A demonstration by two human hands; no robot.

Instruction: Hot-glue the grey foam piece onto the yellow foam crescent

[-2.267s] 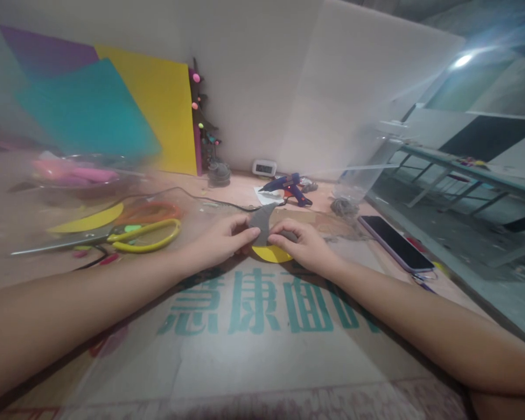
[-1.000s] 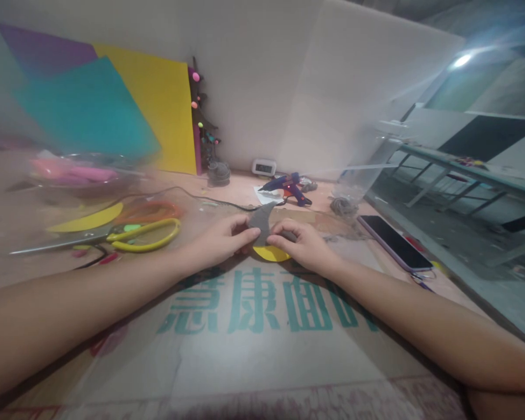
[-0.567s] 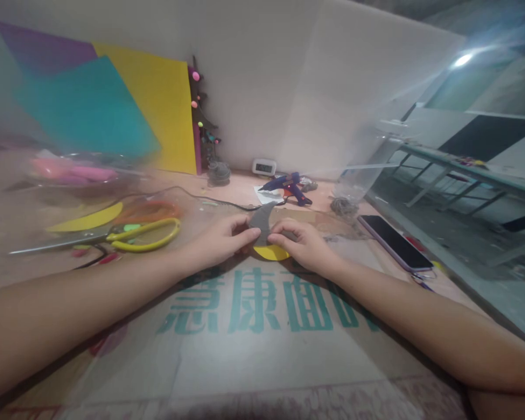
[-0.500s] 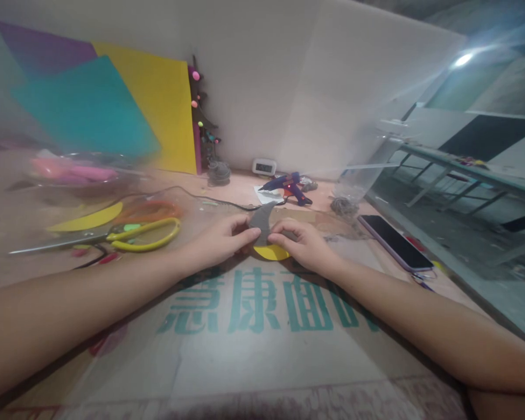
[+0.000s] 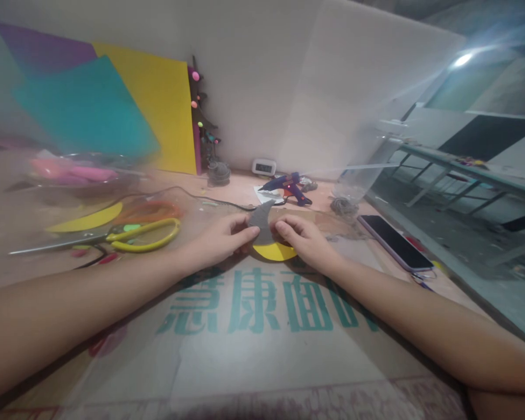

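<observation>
Near the middle of the view, my left hand (image 5: pixel 230 236) pinches the left edge of a dark grey curved piece (image 5: pixel 262 224) with a pointed top. A yellow curved piece (image 5: pixel 275 251) shows below the grey one. My right hand (image 5: pixel 304 239) is at the right of both pieces, its fingers bent and pressed together, next to the grey piece's right edge and over the yellow piece's right end. Whether the right fingertips grip the yellow piece is hidden.
Yellow-handled scissors (image 5: pixel 144 236) and a yellow crescent (image 5: pixel 87 218) lie left. Behind are a glue gun (image 5: pixel 289 186), a small clock (image 5: pixel 263 167) and a twine ball (image 5: pixel 219 172). A phone (image 5: pixel 394 242) lies right; coloured sheets (image 5: pixel 170 111) stand at the back left.
My right hand has moved slightly right, away from the grey piece's edge. More of the yellow piece's right side shows. The left hand stays on the grey piece.
</observation>
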